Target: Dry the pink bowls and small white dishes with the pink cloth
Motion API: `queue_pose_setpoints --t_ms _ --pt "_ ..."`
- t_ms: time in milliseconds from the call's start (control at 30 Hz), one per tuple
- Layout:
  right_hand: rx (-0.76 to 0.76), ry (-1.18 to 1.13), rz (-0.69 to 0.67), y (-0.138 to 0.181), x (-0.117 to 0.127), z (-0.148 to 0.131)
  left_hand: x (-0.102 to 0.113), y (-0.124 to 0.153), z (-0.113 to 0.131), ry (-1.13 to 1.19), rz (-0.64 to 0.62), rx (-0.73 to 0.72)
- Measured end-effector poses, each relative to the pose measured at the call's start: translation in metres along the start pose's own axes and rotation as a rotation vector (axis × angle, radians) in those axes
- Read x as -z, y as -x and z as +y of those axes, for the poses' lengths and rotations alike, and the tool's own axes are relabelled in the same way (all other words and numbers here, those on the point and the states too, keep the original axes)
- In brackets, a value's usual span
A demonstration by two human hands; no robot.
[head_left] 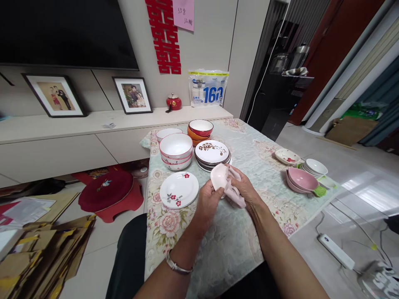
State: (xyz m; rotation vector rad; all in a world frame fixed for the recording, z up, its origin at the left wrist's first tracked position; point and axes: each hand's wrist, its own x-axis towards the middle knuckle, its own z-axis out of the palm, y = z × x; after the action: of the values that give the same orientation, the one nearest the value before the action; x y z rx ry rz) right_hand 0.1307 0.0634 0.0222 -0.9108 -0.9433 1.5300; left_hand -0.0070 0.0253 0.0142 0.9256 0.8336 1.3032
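Held over the near part of the table is a small pale dish [219, 176], gripped at its lower left edge by my left hand [209, 199]. My right hand [246, 189] is closed around a pale pink cloth [233, 195], which is pressed against the dish's right side. Just beyond my hands stands a stack of brown-flowered plates [212, 152]. A white plate with red flowers [179, 189] lies to the left of my left hand. Behind it is a stack of white bowls [176, 149] with pink rims.
Red and orange bowls [200, 128] are stacked at the table's back. Pink bowls [301, 180], small white bowls [315, 167] and an oval dish [287, 156] stand near the right edge. A red stool [107, 191] and flattened cardboard [56, 249] are on the floor at left.
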Motion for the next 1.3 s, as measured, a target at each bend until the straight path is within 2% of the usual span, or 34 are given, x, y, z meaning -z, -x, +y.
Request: queue_pose_setpoints --t_ms 67,233,333,400,567,733,900,1133,1300 --pt "-0.008 0.018 -0.014 0.001 0.000 -0.002 0.000 0.000 0.000 0.011 0.003 0.000" --pt "0.039 0.070 0.121 -0.007 0.004 0.004 -0.002 0.000 -0.002 -0.025 -0.043 0.000" --pt "0.041 0.103 0.136 -0.008 0.005 0.007 -0.002 -0.001 -0.002 -0.030 -0.049 -0.014" --pt "0.025 0.080 0.100 -0.005 0.003 0.004 -0.001 -0.001 -0.001 -0.015 -0.033 -0.010" --pt "-0.050 -0.027 -0.101 0.006 0.000 -0.008 0.000 0.001 0.001 0.009 0.036 0.008" --pt "-0.030 -0.018 0.036 -0.001 0.004 -0.001 -0.002 0.002 -0.002 -0.022 -0.040 -0.005" --pt "-0.029 -0.011 0.095 -0.006 0.005 0.004 -0.002 -0.001 -0.005 -0.046 -0.048 -0.037" --pt "-0.065 -0.023 -0.084 0.004 0.000 -0.009 0.002 -0.001 -0.001 0.018 0.024 -0.013" --pt "-0.017 0.082 0.091 -0.010 0.007 0.005 -0.001 -0.002 -0.006 -0.091 0.006 -0.041"
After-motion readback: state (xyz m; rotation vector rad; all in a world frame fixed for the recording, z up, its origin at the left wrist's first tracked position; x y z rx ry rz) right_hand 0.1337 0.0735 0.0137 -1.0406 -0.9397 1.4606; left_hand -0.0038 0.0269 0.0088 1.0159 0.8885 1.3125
